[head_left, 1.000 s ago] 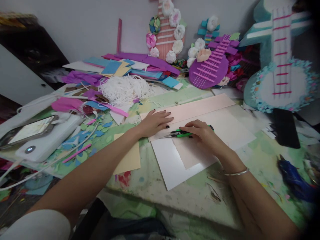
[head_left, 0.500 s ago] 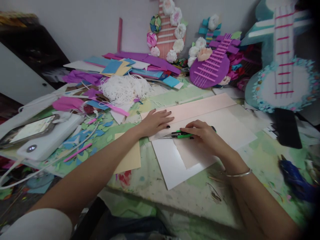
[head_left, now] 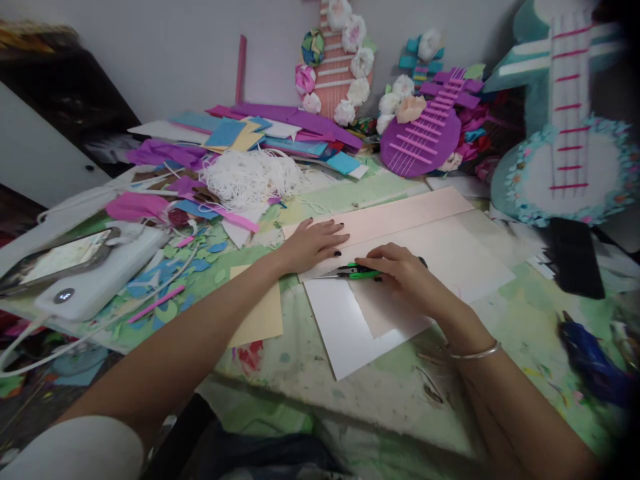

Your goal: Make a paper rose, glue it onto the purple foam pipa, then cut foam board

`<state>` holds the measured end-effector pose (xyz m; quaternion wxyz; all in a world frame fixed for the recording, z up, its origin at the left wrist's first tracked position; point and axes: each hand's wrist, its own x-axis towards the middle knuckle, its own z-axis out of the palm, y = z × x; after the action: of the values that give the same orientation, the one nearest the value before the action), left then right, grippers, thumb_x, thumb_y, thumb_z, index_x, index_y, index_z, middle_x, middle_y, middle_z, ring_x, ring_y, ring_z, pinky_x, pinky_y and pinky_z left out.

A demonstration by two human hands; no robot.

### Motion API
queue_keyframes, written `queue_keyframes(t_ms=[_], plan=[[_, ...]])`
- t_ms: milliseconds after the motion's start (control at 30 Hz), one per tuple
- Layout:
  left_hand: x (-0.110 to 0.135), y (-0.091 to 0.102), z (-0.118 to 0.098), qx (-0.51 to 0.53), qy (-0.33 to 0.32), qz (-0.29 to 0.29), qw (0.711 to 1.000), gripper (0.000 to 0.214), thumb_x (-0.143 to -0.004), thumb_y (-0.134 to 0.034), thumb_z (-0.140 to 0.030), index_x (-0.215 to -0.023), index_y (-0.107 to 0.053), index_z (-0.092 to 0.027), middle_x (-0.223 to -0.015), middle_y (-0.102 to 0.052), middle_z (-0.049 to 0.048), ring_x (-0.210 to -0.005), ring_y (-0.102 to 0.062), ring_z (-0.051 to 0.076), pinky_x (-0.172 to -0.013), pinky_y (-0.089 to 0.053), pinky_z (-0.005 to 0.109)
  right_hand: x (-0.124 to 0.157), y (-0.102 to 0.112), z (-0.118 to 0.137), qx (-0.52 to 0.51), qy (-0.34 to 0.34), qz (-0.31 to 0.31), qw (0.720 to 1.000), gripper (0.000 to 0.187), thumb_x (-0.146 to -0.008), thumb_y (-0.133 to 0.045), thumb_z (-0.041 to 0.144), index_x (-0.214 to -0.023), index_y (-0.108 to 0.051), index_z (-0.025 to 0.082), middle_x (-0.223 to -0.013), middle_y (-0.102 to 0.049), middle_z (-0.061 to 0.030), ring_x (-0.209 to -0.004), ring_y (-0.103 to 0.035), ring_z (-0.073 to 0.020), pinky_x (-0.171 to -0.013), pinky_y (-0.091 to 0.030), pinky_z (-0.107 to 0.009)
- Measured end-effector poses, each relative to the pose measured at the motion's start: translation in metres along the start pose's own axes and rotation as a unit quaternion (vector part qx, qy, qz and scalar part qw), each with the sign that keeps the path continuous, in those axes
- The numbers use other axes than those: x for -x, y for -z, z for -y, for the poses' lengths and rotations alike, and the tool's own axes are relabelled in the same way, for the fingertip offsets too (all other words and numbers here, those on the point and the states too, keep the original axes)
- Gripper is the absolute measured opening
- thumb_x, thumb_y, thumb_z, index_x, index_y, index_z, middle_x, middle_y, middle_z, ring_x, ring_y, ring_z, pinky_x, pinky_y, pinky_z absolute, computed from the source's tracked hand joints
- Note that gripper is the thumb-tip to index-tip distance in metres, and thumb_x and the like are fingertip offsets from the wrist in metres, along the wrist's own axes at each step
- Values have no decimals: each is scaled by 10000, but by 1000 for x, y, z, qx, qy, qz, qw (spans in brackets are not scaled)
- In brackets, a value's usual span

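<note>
My left hand (head_left: 311,248) lies flat with fingers spread on a pale pink sheet (head_left: 405,215), near its left end. Closed around a green and black utility knife (head_left: 360,271) is my right hand (head_left: 403,270). The knife lies low over the paper, its long thin blade pointing left, just below my left fingers. I cannot tell whether the blade is cutting. Beneath are a larger pale sheet (head_left: 450,250) and a glossy white board (head_left: 333,327) whose corner sticks out toward me. A cream paper piece (head_left: 257,313) sits under my left forearm.
Left are a phone (head_left: 65,257) on a white power bank (head_left: 107,280) with a cable, paper scraps and tangled white string (head_left: 250,177). Purple (head_left: 420,137) and teal (head_left: 583,160) paper instruments stand behind. A black phone-like slab (head_left: 575,257) and blue glue gun (head_left: 593,360) lie right.
My right hand has moved slightly left, and the knife has shifted a little with it. My left hand remains in the same place on the sheet.
</note>
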<state>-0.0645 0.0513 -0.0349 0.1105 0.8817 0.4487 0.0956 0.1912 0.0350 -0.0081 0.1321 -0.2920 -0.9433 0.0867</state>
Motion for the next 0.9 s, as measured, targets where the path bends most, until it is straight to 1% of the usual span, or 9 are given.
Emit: queue_keyframes(t_ms=[167,367,500,667,900], plan=[[-1,0,1,-3,-6,-3,1000,425,-986,-306,-368,-1392,-414,-300,-1532,-320,48,-1420,-264,245,-1097,-201,539,1,4,5,-5,-1,6,1000,602,-707,-404,-61,-1203,-636,189,-1055,-636,-118,-939,-557,-231,-790,-463,-371],[0,0,0,-1,0,-2,1000,426,-984,-319,-370,-1393,-414,-298,-1534,-315,43,-1421,-260,247,-1103,-192,549,4,13,2,-21,-21,17,999,666,-652,-390,-90,-1182,-653,214,-1035,-638,-92,-896,-565,-211,-768,-466,-343],[1,1,-1,0,1,-2,1000,422,-984,-319,-370,-1385,-425,-295,-1530,-323,43,-1419,-267,249,-1105,-192,547,3,10,3,-20,-24,27,999,650,-670,-405,-90,-1217,-633,175,-1073,-627,-117,-936,-558,-233,-808,-461,-379],[0,1,-1,1,0,-3,1000,422,-985,-315,-369,-1387,-423,-299,-1532,-320,45,-1420,-265,245,-1109,-186,537,1,5,8,-19,-5,12,1000,587,-731,-386,-73,-1215,-631,151,-1067,-629,-132,-937,-547,-240,-799,-461,-384],[0,1,-1,1,-2,1,1000,432,-990,-295,-382,-1397,-410,-294,-1535,-311,57,-1424,-255,244,-1105,-187,542,1,6,13,-8,3,21,1000,650,-689,-385,-115,-1212,-627,186,-1044,-621,-114,-933,-549,-231,-786,-458,-363]])
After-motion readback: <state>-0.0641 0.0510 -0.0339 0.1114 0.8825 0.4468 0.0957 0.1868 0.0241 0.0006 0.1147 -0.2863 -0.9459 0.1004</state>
